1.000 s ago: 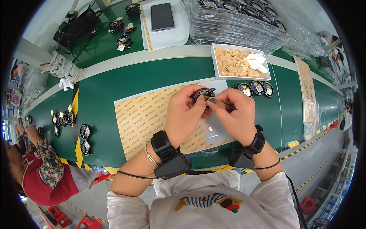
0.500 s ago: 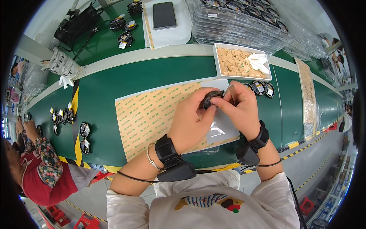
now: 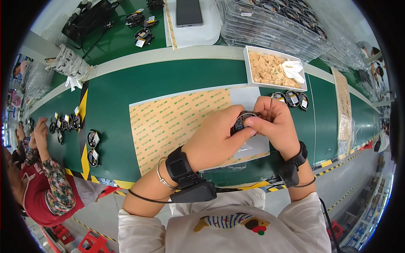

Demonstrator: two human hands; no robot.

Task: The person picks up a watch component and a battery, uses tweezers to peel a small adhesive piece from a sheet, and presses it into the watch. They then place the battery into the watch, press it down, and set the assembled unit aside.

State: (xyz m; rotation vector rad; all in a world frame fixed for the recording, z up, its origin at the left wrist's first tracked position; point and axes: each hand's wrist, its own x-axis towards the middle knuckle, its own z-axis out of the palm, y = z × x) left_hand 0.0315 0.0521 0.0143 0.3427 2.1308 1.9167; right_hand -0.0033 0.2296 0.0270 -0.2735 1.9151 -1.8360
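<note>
Just above the sheet's right part, my left hand (image 3: 219, 134) is closed around a small round black electronic module (image 3: 241, 122) with a pale ring edge. My right hand (image 3: 274, 126) is pinched beside it, its thumb resting on the module's near face. A thin, dark stick-like tool (image 3: 270, 105) shows between the right fingers; its tip is hidden. Below both hands lies a tan adhesive sheet (image 3: 177, 122) with green print, its backing bare and grey-white at the right (image 3: 247, 96).
Beyond my hands stands a white box (image 3: 270, 71) of small tan pieces and a crumpled white tissue. Several round modules (image 3: 292, 98) lie right of it, more (image 3: 93, 138) at left. Stacked clear trays (image 3: 270, 33) and a phone (image 3: 189, 12) stand behind. A co-worker's hand (image 3: 41, 135) is far left.
Both hands have shifted slightly right and nearer with the module, which is turned to show more of its face. At far left the co-worker's hand has lifted.
</note>
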